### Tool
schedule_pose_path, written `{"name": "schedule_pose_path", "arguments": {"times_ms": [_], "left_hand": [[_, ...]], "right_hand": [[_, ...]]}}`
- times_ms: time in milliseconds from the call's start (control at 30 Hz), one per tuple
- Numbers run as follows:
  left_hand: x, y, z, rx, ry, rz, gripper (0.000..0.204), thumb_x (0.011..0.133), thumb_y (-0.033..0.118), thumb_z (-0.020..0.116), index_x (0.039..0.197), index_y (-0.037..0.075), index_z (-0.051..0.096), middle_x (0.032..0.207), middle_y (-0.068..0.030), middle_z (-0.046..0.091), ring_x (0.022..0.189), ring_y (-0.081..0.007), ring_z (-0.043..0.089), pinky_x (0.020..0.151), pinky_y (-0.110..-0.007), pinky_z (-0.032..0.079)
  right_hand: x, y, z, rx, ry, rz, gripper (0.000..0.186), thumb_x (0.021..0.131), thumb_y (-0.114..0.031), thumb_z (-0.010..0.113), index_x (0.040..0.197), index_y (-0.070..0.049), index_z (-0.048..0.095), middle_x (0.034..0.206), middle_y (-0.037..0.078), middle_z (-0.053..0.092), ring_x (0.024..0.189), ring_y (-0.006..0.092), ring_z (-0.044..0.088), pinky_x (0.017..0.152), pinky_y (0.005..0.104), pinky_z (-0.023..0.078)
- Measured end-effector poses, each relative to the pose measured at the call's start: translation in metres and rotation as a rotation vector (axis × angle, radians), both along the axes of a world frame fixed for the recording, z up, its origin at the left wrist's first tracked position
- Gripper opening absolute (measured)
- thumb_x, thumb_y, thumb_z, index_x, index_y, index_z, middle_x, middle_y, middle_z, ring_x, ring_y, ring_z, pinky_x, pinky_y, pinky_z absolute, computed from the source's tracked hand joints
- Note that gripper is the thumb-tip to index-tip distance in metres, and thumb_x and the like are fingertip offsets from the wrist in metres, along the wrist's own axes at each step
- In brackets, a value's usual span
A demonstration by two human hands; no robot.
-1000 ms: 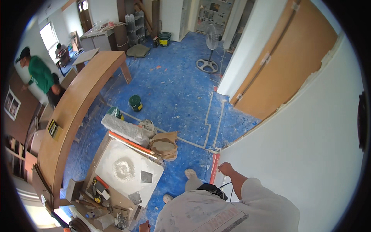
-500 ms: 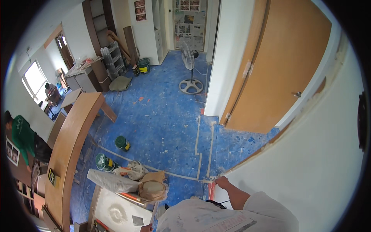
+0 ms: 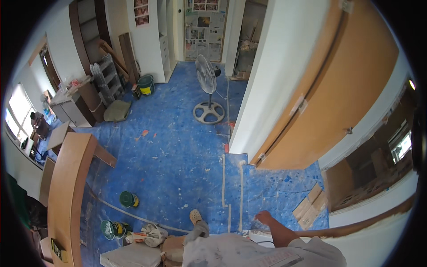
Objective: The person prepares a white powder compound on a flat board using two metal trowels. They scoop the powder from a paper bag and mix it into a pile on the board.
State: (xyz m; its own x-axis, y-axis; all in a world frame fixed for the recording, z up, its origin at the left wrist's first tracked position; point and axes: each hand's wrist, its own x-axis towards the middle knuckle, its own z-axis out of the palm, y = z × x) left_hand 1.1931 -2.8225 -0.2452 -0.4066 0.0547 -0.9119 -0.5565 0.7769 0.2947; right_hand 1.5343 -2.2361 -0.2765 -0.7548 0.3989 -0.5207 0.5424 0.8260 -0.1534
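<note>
My right hand (image 3: pixel 264 217) reaches forward past my paint-stained light shirt (image 3: pixel 231 251), above the blue floor sheet (image 3: pixel 173 169). Its fingers are curled together; whatever they may hold is too small to make out. Just below it is the top of a white surface (image 3: pixel 258 236), with a thin dark cord beside it. My left hand is out of view. One foot in a pale clog (image 3: pixel 195 216) is stepping on the floor sheet. At the lower left a grey bag (image 3: pixel 131 256) lies beside a whitish sack (image 3: pixel 153 233) and a brown one (image 3: pixel 173 247).
Two green buckets (image 3: pixel 128 199) stand near a curved wooden counter (image 3: pixel 66 191). A standing fan (image 3: pixel 206 80) is ahead. An orange-brown door (image 3: pixel 342 102) is at the right, with flattened cardboard (image 3: pixel 310 207) beyond my arm. Another person (image 3: pixel 26 204) is at the left edge.
The view has shifted, and a foot in a clog has come forward. My right hand has left the wall's edge by the taped corner. My left hand has gone out of view.
</note>
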Motion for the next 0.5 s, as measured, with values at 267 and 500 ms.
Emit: {"name": "schedule_pose_path", "arguments": {"times_ms": [267, 500], "left_hand": [[-0.365, 0.24, 0.08, 0.247, 0.801, -0.788, 0.036, 0.1, 0.032, 0.054, 0.077, 0.006, 0.062, 0.063, -0.0096, 0.06, 0.052, -0.0247, 0.059, 0.053, -0.041, 0.047], [-0.494, 0.411, 0.114, 0.242, 0.451, -0.22, 0.046, 0.098, 0.042, 0.057, 0.067, 0.008, 0.06, 0.052, -0.0049, 0.047, 0.044, -0.0197, 0.049, 0.044, -0.039, 0.039]], "right_hand": [[-0.049, 0.101, 0.031, -0.256, 0.108, -0.679, 0.015, 0.086, -0.017, 0.065, 0.099, -0.016, 0.073, 0.092, 0.008, 0.07, 0.073, 0.0251, 0.068, 0.061, 0.042, 0.054], [-0.186, 0.172, 0.034, -0.762, 0.11, -1.313, 0.013, 0.091, -0.022, 0.065, 0.091, -0.01, 0.07, 0.065, 0.005, 0.059, 0.054, 0.0181, 0.058, 0.046, 0.0361, 0.048]]}}
